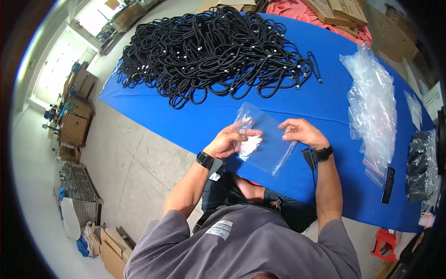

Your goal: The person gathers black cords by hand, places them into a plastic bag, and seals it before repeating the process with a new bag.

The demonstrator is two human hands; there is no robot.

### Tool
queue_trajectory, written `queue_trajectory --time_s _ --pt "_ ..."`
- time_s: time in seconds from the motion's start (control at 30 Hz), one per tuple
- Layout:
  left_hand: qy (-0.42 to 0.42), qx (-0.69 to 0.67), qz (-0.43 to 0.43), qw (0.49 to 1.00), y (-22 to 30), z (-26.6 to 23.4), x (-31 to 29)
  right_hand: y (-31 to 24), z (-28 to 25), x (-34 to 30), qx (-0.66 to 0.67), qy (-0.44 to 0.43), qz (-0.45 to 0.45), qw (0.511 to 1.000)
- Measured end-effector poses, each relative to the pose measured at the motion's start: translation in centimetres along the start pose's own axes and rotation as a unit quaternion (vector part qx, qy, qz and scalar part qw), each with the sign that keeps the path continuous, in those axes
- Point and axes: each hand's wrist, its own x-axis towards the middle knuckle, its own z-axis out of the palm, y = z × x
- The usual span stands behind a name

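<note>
A: so where's the clear bag [268, 151]?
B: near side of the black cord pile [204, 51], left hand [228, 140] pinching it. right hand [304, 133]'s at its edge, fingers curled, can't tell if they're gripping tbh

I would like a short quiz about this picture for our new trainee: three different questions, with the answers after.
1. What colour are the heaped cords?
2. True or false: the left hand holds a clear bag.
3. On the blue table, what lies to the right of the right hand? A) the heaped cords; B) a pile of clear plastic.

Key: 1. Black. 2. True. 3. B.
</note>
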Motion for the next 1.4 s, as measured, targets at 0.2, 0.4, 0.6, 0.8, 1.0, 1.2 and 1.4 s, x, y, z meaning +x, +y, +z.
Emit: queue_trajectory --time_s 0.2,0.4,0.6,0.8,1.0,1.2,1.4 --pt "0.061 0.027 -0.052 0.996 0.4 -1.1 -1.5 0.5 -0.3 -0.6 0.094 0.008 0.013 0.995" --pt "0.250 0.155 0.040 0.955 -0.8 -5.1 -1.7 1.6 -0.7 -0.1 0.116 0.043 -0.023 0.992" --pt "0.333 0.136 0.152 0.920 -3.4 -1.8 -0.4 2.0 -1.3 -0.5 0.112 0.049 -0.036 0.992" --pt "0.334 0.098 0.154 0.925 -3.8 -0.5 -0.4 1.8 -0.8 -0.6 0.107 0.054 -0.048 0.992" --pt "0.347 0.171 0.185 0.903 -3.6 -1.8 0.2 1.6 -0.6 -0.5 0.095 0.052 -0.052 0.993" --pt "0.349 0.046 0.174 0.920 -3.0 -1.2 -0.3 1.6 -0.6 -0.8 0.100 0.064 -0.047 0.992" --pt "0.341 0.121 0.205 0.909 -3.7 -0.8 -0.6 1.3 -0.4 -1.0 0.100 0.070 -0.050 0.991"
